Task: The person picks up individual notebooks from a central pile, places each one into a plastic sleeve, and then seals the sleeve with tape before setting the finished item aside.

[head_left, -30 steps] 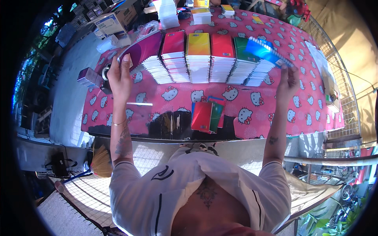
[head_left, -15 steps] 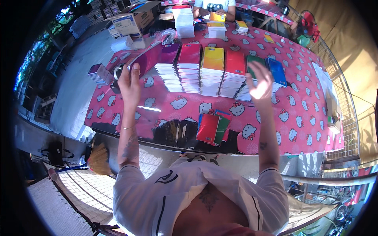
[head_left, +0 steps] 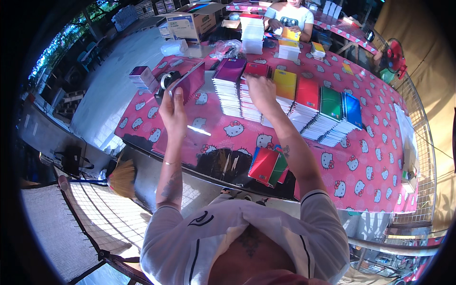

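Note:
My left hand [head_left: 174,110] is closed on the edge of a thin purple-magenta notebook [head_left: 194,81], tilted up over the table's left side. Beside that hand stands a black tape dispenser [head_left: 166,81] with a roll on it. My right hand [head_left: 262,93] reaches to the second stack in the row, its bent fingers at the near edge of the top pinkish-red notebook [head_left: 258,69]; the fingertips are partly hidden. Flanking it are a purple stack [head_left: 230,69] and a yellow stack [head_left: 284,83]. Further right stand red [head_left: 308,92], green [head_left: 331,102] and blue [head_left: 352,109] stacks of spiral notebooks.
A fanned group of notebooks [head_left: 266,165] lies near the table's front edge. A small stack [head_left: 142,78] stands at the left. Across the table, a person [head_left: 289,21] handles yellow notebooks beside a tall stack [head_left: 252,35]. A cardboard box [head_left: 192,23] and red fan [head_left: 395,57] are further back.
My right hand has moved left, from above the green stack to the pinkish-red one. My left hand still holds the purple-magenta notebook. The whole view has shifted and tilted.

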### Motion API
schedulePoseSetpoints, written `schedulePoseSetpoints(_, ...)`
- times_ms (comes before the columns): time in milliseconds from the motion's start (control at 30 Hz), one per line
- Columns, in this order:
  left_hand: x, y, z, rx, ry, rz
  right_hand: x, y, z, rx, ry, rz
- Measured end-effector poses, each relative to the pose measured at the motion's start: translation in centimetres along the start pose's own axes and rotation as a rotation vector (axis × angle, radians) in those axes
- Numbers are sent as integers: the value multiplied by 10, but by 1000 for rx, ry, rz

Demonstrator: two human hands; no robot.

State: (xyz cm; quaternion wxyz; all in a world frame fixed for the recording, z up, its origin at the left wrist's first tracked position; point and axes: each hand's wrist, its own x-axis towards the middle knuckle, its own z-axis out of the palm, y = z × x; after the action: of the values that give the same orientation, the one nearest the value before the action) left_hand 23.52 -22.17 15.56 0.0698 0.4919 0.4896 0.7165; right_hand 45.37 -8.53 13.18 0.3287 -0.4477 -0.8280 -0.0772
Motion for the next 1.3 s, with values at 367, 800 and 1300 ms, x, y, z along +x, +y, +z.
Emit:
schedulePoseSetpoints(367,-10,7,3,-38,-78,-73,-106,10,-138,173,441,-17)
schedulePoseSetpoints(800,-28,11,12,-30,-92,8,-15,-23,9,-63,82,-148)
schedulePoseSetpoints(1300,-53,18,-3,120,-95,53,-203,-13,-64,120,30,-181)
